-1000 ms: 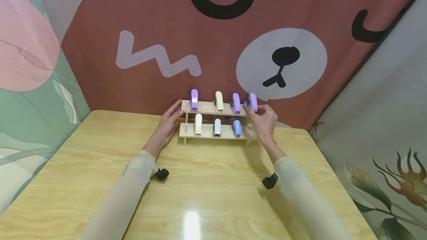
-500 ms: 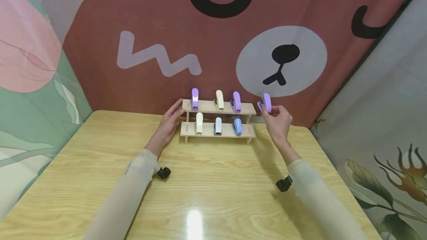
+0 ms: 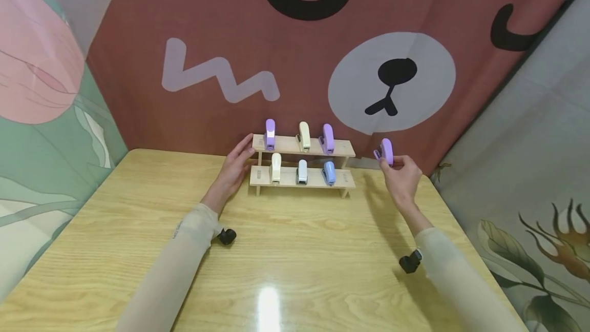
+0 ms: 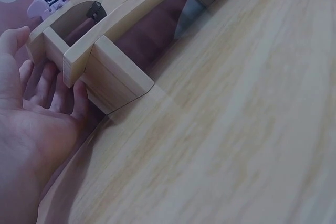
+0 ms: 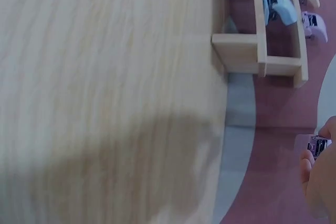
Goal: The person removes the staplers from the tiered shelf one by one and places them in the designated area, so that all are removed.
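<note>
My right hand [image 3: 403, 179] pinches a small purple stapler [image 3: 386, 151] in the air, right of a two-tier wooden stand [image 3: 287, 143]. Fingers of my left hand [image 3: 229, 172] bend round the stand's left end, with the thumb by the upper shelf in the left wrist view; some fingertips are hidden. On the upper shelf stand a purple stapler [image 3: 270, 135], a cream stapler [image 3: 303, 136] and another purple stapler [image 3: 328, 139]. The lower shelf bears a cream stapler [image 3: 275, 168], a white stapler [image 3: 301, 172] and a blue stapler [image 3: 329, 173].
The stand is at the back of a wood-grain table [image 3: 295, 234], close to a reddish-brown curtain [image 3: 207, 127] with a cartoon face. Grey flower-printed fabric [image 3: 502, 168] hangs on the right, green and pink fabric [image 3: 41, 142] on the left.
My right hand has lifted the purple stapler off the right end of the upper shelf and carried it to the right. The left hand stays at the stand's left end.
</note>
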### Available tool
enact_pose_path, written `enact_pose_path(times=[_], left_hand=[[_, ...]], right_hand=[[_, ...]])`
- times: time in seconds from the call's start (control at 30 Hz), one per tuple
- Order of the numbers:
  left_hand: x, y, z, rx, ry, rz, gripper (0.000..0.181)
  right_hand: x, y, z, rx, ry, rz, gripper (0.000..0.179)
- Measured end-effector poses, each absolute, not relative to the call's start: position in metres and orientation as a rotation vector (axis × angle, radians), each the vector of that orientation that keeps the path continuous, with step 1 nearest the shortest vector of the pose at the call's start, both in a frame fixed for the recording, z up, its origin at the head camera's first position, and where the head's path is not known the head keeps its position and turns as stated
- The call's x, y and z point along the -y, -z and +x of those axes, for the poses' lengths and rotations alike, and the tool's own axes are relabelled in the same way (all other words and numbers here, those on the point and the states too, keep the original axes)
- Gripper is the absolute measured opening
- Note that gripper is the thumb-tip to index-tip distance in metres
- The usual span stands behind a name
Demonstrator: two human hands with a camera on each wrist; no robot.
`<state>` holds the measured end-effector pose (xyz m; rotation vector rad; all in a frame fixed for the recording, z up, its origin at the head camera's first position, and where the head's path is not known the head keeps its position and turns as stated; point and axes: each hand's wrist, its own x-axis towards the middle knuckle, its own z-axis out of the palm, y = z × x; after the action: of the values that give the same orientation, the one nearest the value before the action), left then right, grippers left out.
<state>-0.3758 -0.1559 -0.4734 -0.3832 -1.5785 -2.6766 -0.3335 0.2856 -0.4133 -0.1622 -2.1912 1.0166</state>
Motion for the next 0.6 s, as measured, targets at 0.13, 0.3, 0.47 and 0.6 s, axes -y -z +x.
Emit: enact_pose_path(times=[0.13,0.3,0.47,0.6], left_hand=[[0.159,0.473,-0.375,1.579,2.677,-0.372,0.057],[0.16,0.473,-0.375,1.581,2.684,-0.363,0.056],[0.158,0.472,-0.375,1.575,2.689,-0.363,0.056],[0.156,0.473,-0.377,1.584,2.692,-0.367,0.057]], right_hand=[[-0.292,0.42,-0.333,2.22,-1.01,-0.206,0.031],[-0.304,0.431,-0.333,2.256,-1.016,-0.263,0.034],[-0.319,0.441,-0.333,2.282,-1.011,-0.307,0.036],[-0.327,0.446,-0.331,2.283,-1.002,-0.347,0.036]])
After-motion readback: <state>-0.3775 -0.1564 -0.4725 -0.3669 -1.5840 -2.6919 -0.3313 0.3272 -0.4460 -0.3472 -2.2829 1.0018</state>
